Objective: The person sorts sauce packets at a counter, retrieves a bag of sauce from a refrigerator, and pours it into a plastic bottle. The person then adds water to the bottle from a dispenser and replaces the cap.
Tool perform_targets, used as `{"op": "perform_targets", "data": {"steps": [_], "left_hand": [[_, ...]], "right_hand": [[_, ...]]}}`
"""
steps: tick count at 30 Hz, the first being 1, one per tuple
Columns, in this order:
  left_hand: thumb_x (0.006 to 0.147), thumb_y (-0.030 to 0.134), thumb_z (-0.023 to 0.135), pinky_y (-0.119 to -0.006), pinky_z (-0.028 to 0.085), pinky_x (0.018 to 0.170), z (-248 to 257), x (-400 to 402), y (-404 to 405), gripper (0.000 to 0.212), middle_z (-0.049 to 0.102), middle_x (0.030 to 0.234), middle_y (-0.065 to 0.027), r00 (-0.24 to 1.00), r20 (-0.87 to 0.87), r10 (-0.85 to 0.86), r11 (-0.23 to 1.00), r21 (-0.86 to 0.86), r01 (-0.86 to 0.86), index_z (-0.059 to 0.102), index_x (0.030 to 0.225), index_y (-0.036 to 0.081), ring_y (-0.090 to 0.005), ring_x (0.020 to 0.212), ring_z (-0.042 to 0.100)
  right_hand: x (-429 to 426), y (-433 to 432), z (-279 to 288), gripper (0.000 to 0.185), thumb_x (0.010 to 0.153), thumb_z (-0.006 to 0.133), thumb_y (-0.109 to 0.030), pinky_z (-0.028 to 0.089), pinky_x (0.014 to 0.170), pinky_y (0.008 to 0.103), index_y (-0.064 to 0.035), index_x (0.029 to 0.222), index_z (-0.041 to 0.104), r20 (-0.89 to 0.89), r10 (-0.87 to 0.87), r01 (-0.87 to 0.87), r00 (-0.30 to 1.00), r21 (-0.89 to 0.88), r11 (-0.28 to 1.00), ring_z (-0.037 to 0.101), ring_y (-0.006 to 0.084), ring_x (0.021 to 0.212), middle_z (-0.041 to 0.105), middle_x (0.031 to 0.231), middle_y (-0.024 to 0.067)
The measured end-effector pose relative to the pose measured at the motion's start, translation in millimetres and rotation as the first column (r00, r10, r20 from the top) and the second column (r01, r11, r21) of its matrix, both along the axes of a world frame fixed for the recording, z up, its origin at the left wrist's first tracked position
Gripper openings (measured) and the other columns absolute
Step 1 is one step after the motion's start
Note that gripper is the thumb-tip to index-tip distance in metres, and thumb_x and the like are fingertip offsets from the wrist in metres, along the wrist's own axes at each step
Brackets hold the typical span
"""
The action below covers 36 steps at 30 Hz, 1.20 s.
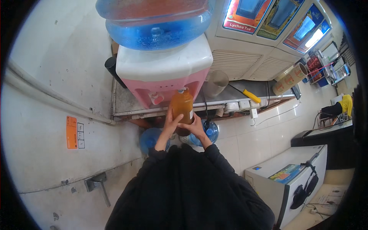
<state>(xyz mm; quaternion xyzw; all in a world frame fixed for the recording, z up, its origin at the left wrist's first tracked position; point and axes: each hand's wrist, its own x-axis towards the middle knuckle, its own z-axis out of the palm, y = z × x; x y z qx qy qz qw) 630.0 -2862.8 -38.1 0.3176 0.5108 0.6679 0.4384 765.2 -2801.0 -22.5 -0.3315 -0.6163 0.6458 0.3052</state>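
Note:
Between both hands I hold a clear bottle (182, 106) of amber liquid, darker at its base. My left hand (170, 123) grips its left side and my right hand (196, 126) its right side, near a white label. The bottle's top is right at the spout (182, 91) of a pink and white water dispenser (164, 63); whether they touch I cannot tell. Left of that spout is another tap (156, 97) with a red part. A large blue water jug (158, 28) sits upside down on the dispenser.
On the metal counter (235, 93) stand a translucent pitcher (217, 83), a yellow-handled tool (251, 96) and a patterned cup tube (290, 78). Plugs (241, 105) line its edge. Blue water jugs (211, 133) stand below. A white chest freezer (287, 169) is at the right; a person in yellow (339, 108) is far off.

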Motion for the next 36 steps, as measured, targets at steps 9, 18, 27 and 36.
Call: {"op": "perform_targets", "data": {"steps": [9,18,27,36], "left_hand": [[0.087,0.016,0.066,-0.034,0.034,0.106,-1,-1,0,0.073,0.043,0.140,-0.0102,0.999,-0.046,-0.015,1.000,-0.009,0.015,0.027,0.147,0.007,-0.0203,0.129,0.041],[0.087,0.018,0.067,-0.034,0.034,0.106,-3,-2,-2,0.073,0.043,0.140,-0.0109,0.996,-0.092,0.010,0.998,-0.058,-0.015,0.028,0.148,0.007,-0.0199,0.129,0.041],[0.087,0.017,0.067,-0.033,0.035,0.105,7,0,-3,0.072,0.044,0.139,-0.0106,0.998,-0.069,0.002,0.998,-0.055,-0.006,0.029,0.146,0.004,-0.0190,0.126,0.044],[0.087,0.018,0.067,-0.033,0.035,0.105,9,3,-4,0.071,0.045,0.139,-0.0104,0.999,-0.032,0.009,1.000,-0.025,-0.009,0.030,0.146,0.005,-0.0194,0.127,0.043]], "right_hand": [[0,2,-6,0.066,0.062,0.087,-0.023,0.048,0.090,0.0316,0.0000,0.117,0.059,0.017,-0.009,0.008,1.000,0.031,0.999,0.061,0.0164,0.099,0.065,0.110,0.0090],[-1,2,-7,0.066,0.061,0.088,-0.022,0.048,0.090,0.0317,0.0003,0.116,0.059,0.002,-0.006,0.006,1.000,0.014,1.000,0.062,0.0160,0.099,0.066,0.109,0.0089],[1,4,-10,0.073,0.060,0.089,-0.027,0.047,0.092,0.0334,0.0016,0.119,0.058,0.022,0.007,-0.007,1.000,0.010,1.000,0.062,0.0195,0.101,0.066,0.110,0.0113],[2,3,-6,0.071,0.060,0.089,-0.027,0.048,0.090,0.0330,0.0016,0.117,0.059,0.046,-0.007,0.005,0.999,0.036,0.999,0.062,0.0187,0.099,0.066,0.108,0.0111]]}}
